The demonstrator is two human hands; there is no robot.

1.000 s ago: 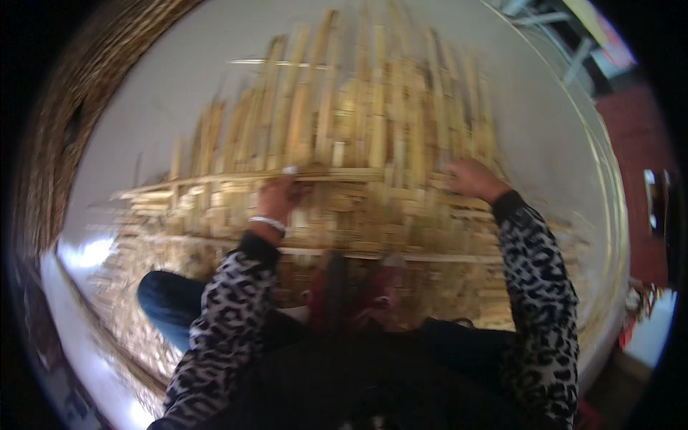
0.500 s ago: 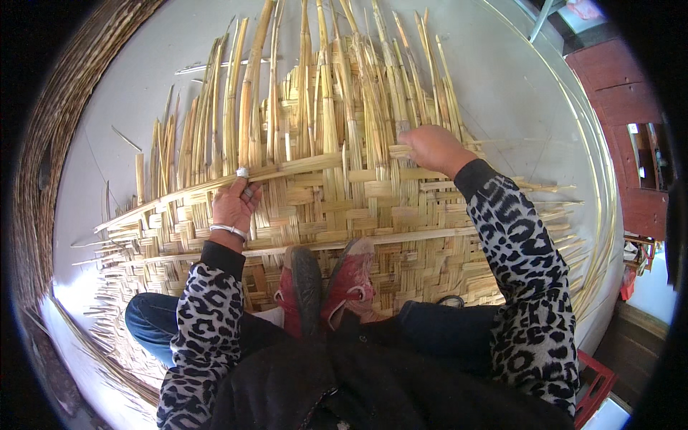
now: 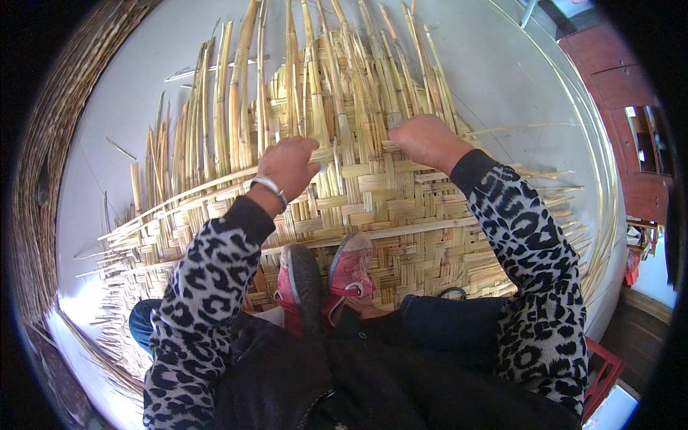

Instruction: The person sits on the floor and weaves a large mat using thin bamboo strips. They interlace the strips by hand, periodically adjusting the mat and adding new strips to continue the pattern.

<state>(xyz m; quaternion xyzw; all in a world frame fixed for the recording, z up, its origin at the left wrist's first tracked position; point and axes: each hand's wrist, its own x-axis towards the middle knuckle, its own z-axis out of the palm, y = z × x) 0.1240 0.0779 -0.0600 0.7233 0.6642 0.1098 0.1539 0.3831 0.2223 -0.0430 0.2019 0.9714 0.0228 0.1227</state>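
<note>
A half-woven mat of flat yellow bamboo strips (image 3: 401,215) lies on the pale floor under my feet. Loose upright strips (image 3: 315,79) fan out beyond the woven part. My left hand (image 3: 290,166), with a silver bangle on the wrist, presses its curled fingers down on a horizontal strip (image 3: 208,183) at the weaving edge. My right hand (image 3: 426,140) is closed over the upright strips at the same edge, further right. Both arms are in leopard-print sleeves. My pink shoes (image 3: 330,279) rest on the woven part.
A bundle of long cane or reeds (image 3: 43,172) lies along the left rim. Thin strips curve along the floor at the right (image 3: 595,165). A reddish-brown door or cabinet (image 3: 623,79) stands at the upper right, and a red crate (image 3: 605,373) sits at the lower right.
Both hands have stayed at the weaving edge and shifted slightly toward each other along the horizontal strip. My head has tilted down, so the mat fills more of the view.
</note>
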